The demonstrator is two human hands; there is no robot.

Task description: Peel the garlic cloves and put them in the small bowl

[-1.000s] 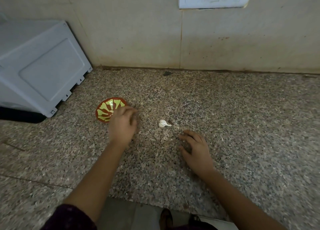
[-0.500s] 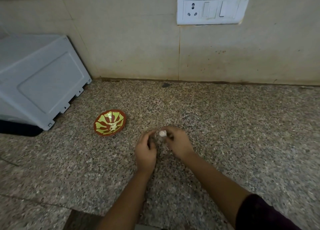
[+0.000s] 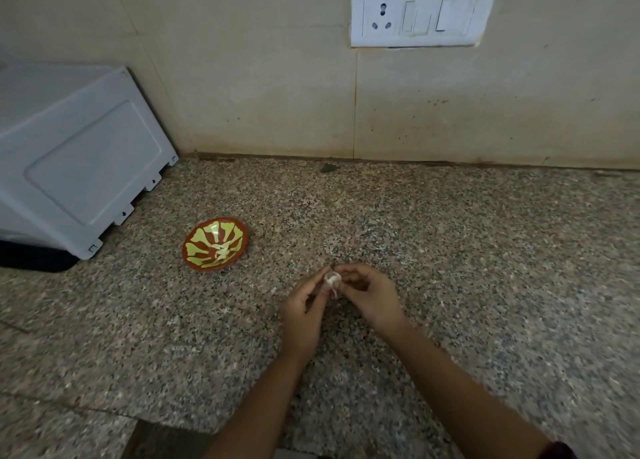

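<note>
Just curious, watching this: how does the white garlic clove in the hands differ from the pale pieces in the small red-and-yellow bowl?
The white garlic clove is pinched between left hand and right hand; the pale pieces lie loose in the small red-and-yellow bowl. The clove trails a strip of skin; the pieces look bare. Both are whitish.

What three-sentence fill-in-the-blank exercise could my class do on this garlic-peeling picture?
1. The left hand and the right hand together pinch one garlic ____.
2. The small bowl stands on the counter to the ____ of both hands.
3. Pale garlic pieces lie ____ the small bowl.
Missing words: clove; left; inside.
</note>
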